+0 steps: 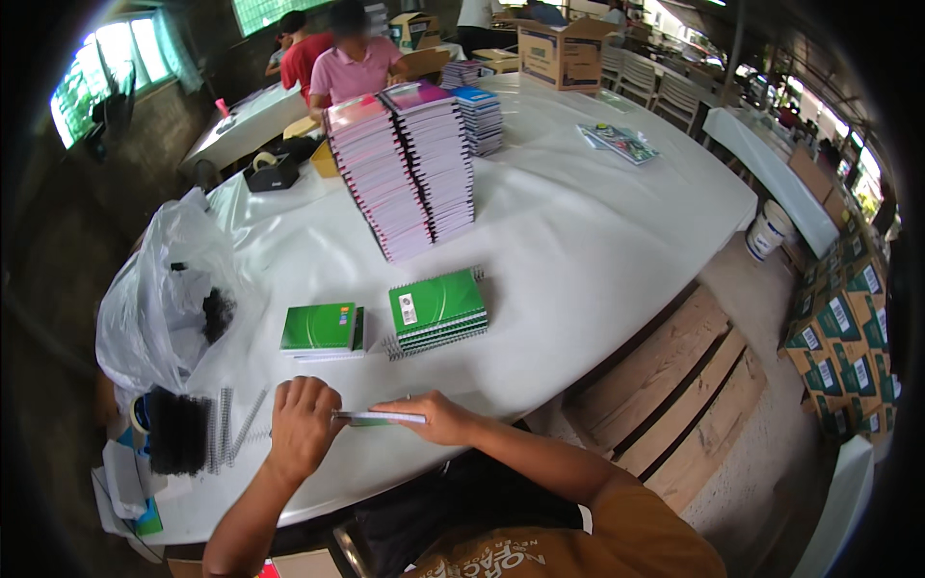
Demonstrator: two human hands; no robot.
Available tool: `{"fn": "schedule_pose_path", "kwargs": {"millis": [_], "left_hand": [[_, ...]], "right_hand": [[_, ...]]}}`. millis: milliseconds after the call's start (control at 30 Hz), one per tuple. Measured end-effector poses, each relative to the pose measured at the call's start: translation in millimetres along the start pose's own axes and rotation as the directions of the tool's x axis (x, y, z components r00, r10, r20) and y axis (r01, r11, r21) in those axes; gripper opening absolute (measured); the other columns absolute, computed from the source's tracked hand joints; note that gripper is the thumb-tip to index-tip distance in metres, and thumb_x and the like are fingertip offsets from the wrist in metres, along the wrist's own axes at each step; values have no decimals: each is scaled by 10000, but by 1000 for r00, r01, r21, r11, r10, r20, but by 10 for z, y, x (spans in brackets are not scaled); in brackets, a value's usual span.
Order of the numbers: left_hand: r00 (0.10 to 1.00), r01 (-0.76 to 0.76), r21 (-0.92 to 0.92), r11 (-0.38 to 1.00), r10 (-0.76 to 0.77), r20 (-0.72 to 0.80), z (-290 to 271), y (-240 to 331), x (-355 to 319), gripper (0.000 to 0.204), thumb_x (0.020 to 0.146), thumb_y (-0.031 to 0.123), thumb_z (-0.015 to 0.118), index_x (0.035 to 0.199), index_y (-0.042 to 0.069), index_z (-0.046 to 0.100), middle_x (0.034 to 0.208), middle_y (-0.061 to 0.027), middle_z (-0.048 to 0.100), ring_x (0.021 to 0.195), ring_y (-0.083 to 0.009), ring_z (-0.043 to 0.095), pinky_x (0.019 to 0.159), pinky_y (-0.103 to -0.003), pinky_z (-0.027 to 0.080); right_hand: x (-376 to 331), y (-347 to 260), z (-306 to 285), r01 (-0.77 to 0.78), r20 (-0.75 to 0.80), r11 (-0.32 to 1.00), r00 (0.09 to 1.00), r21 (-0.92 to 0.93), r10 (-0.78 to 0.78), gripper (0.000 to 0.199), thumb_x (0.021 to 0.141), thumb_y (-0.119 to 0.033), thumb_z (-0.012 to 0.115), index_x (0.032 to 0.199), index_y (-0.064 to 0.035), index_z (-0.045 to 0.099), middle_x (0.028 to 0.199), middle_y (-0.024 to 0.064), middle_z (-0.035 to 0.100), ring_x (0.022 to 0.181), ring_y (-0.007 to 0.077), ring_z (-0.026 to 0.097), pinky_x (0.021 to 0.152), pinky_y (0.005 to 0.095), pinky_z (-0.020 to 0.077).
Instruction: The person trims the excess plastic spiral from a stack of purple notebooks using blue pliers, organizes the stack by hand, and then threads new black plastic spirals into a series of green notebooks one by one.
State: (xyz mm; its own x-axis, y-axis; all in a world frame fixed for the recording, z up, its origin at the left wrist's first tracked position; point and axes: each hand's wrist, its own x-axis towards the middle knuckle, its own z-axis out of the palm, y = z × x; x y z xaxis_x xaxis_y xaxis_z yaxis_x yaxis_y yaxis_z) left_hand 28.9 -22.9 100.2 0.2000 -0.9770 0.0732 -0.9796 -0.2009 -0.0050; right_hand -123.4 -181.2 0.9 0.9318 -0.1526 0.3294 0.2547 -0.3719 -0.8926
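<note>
Both hands hold one thin notebook [379, 418] edge-on at the near rim of the white table [597, 241]. The left hand [303, 424] is curled in a fist around the notebook's left end, fingers closed on it. The right hand [434, 416] lies along its right end, fingers stretched flat over the top edge and thumb underneath, pinching it.

Just left of the left hand, loose wire spirals [236, 424] lie on the table beside a dark bundle of more spirals [178, 432]. Farther left sits a crumpled clear plastic bag [159, 289].

Beyond the notebook, toward the table's middle, a short green stack of spiral-bound notebooks [438, 310] rests with a smaller green stack [323, 330] just to its left, the two apart. Well past them stand two tall stacks with pink covers [405, 169], and a blue stack [480, 120] behind. A tape dispenser [273, 171] sits at the far left edge, near a seated person in a pink shirt [355, 69].
</note>
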Motion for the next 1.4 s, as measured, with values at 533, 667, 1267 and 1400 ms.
{"fn": "schedule_pose_path", "kwargs": {"millis": [533, 667, 1267, 1400], "left_hand": [[934, -142, 247, 958, 213, -286, 1637, 336, -1416, 1183, 690, 781, 477, 1359, -143, 163, 1379, -421, 115, 1308, -566, 71, 970, -720, 6], [656, 151, -205, 967, -253, -711, 1050, -37, -763, 1214, 687, 828, 394, 1390, -115, 91, 1407, -409, 29, 1312, -565, -16, 983, -703, 51], [851, 36, 69, 997, 6, -526, 1158, 340, -697, 1151, 745, 785, 349, 1396, -104, 16, 1408, -408, 18, 1274, -617, 40, 994, -686, 32], [806, -108, 13, 994, 95, -584, 1246, 517, -977, 796, 809, 568, 546, 1315, -29, 399, 1348, -306, 343, 1231, -527, 312, 1049, -596, 86]], "right_hand": [[-169, 57, 663, 258, -21, 964, 965, -55, -260, 649, 671, 85, 577, 1292, -84, 489, 1201, 135, 579, 906, 307, 638, 774, 374, 514], [-228, -38, 703, 286, 24, 953, 958, -101, -285, 622, 688, 58, 594, 1285, -90, 497, 1132, 158, 609, 804, 304, 652, 724, 375, 524], [26, -60, 787, 288, -93, 949, 956, 129, -278, 538, 789, -87, 614, 1295, -58, 435, 975, 187, 645, 847, 368, 633, 710, 395, 514], [68, -48, 624, 73, 18, 983, 997, 167, -77, 608, 778, -45, 640, 1307, -93, 343, 1018, 183, 635, 896, 372, 625, 710, 399, 517]]}}
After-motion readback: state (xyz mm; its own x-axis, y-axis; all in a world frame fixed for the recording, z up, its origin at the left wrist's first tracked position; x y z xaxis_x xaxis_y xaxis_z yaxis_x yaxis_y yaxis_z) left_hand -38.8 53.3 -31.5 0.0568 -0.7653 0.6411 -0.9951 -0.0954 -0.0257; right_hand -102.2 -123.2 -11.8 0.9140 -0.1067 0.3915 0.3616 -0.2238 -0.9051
